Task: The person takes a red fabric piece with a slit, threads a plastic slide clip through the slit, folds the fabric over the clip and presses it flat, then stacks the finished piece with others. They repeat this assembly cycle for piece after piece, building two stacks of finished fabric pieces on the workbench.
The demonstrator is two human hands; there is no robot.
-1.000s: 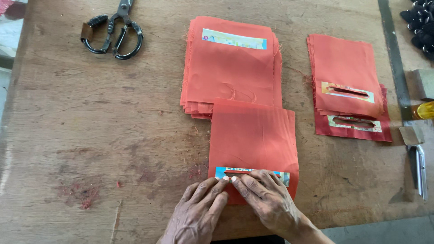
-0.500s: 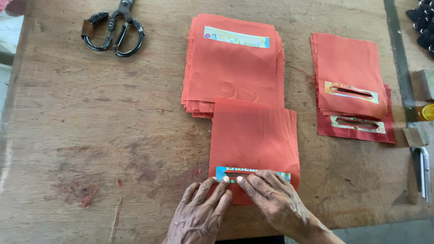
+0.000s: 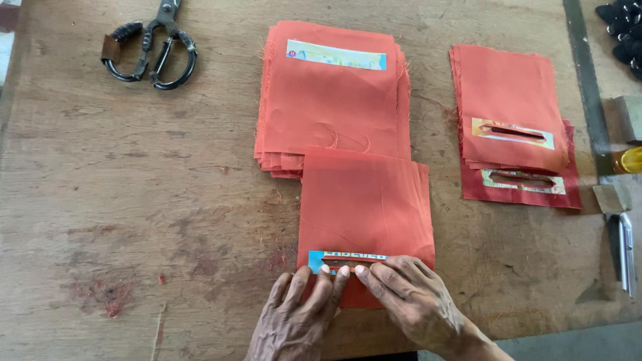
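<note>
A single orange-red fabric piece (image 3: 364, 204) lies flat on the wooden table (image 3: 134, 200), near its front edge. A light blue strip with a long slit (image 3: 348, 259) sits along the piece's near end. My left hand (image 3: 297, 321) and my right hand (image 3: 408, 301) press their fingertips side by side on that strip, pinching its edge at the slit. The fabric piece overlaps the near edge of a stack of like pieces (image 3: 331, 93), whose top piece carries a light strip at its far end.
To the right lies a smaller pile of orange-red pieces with slit openings (image 3: 511, 120). Black-handled scissors (image 3: 150, 47) rest at the far left. A metal rail (image 3: 585, 87), small blocks and a metal tool (image 3: 626, 251) line the right edge.
Both hands have stayed on the strip, with the fingertips shifting slightly along the slit. The fabric piece has not moved.
</note>
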